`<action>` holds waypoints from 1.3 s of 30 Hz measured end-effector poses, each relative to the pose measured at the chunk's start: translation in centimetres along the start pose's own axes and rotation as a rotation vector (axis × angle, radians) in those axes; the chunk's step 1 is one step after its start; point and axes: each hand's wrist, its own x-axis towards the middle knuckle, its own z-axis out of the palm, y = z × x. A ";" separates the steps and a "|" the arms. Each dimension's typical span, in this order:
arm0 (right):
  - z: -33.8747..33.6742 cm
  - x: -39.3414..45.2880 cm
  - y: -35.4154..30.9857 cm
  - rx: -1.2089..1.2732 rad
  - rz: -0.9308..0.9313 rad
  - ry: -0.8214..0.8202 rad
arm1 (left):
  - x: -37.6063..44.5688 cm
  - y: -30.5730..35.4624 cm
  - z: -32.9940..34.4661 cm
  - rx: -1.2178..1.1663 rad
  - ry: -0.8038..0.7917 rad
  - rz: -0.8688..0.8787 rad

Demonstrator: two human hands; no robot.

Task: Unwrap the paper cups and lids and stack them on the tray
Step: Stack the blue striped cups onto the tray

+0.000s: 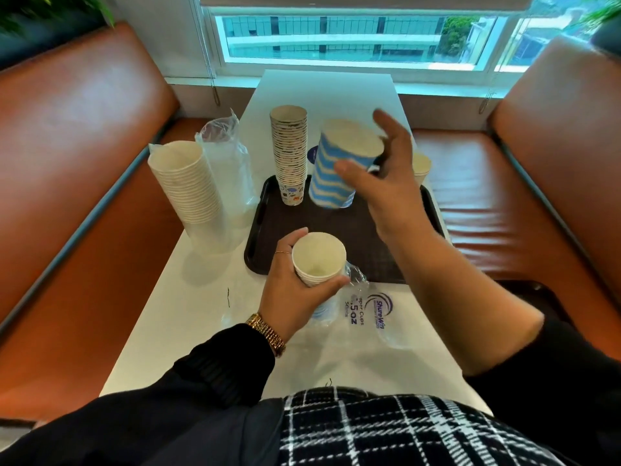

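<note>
While the left hand [295, 280] curls its grip round a short stack of white cups [318, 258] at the lower centre of the frame, just over the near edge of the dark tray [336, 230], the right hand [383, 176] reaches to the blue-striped cups [336, 166] standing tilted on the tray near the frame's middle. Its thumb lies against the striped wall and its fingers spread behind the rim; whether it truly clasps the stack or is only steadying it, I cannot tell.

A tall stack of patterned cups [289, 153] stands upright on the tray's far left corner, just beside the striped ones. Off the tray, at the left of the frame, a white stack [188, 183] leans in its clear plastic sleeve [225, 156] on the white surface [188, 314]. An emptied printed wrapper [366, 307] lies on the surface below the left hand.

Paper cups like these are likely very light and thin-walled (easy to dent under a hard squeeze), and a tall nest will tend to sway or topple. I would take hold low on the side wall with a gentle wrap, not by the rim, and support a tilted stack near its base.
</note>
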 end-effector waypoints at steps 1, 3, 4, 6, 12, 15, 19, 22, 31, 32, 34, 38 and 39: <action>-0.1 1.8 0.2 -0.067 -0.035 0.040 | 0.0 -0.1 0.0 0.004 -0.005 -0.005; -0.5 5.4 1.1 -0.213 -0.071 0.113 | 0.0 -0.1 -0.1 0.012 -0.020 -0.020; -0.7 7.1 1.7 -0.274 -0.072 0.141 | 0.0 0.0 -0.1 0.019 -0.026 -0.027; -1.0 10.0 3.0 -0.372 -0.046 0.174 | 0.1 0.0 -0.1 0.035 -0.025 -0.027; -1.0 14.0 7.6 -0.630 0.134 0.156 | 0.2 0.0 -0.1 0.048 -0.017 0.011; -0.9 14.0 9.6 -0.765 0.295 0.090 | 0.2 0.1 -0.2 0.049 -0.021 0.008; -1.1 13.0 10.9 -0.851 0.399 -0.008 | 0.2 0.3 -0.2 0.051 -0.024 0.006; -1.3 12.3 10.6 -0.846 0.422 -0.051 | 0.2 0.2 -0.2 0.056 -0.026 0.012; -1.0 7.1 6.3 -0.684 0.292 -0.040 | 0.2 0.0 -0.1 0.015 -0.038 -0.014; -0.9 6.1 6.1 -0.655 0.296 -0.064 | 0.2 0.0 -0.1 0.011 -0.035 -0.013; -1.0 3.9 5.7 -0.557 0.313 -0.113 | 0.2 -0.1 0.0 0.004 -0.024 -0.008; -1.0 -0.4 4.6 -0.426 0.353 -0.195 | 0.2 -0.1 0.0 0.006 -0.015 0.000; -0.9 -1.4 4.2 -0.402 0.356 -0.216 | 0.2 -0.1 0.0 0.009 -0.015 0.003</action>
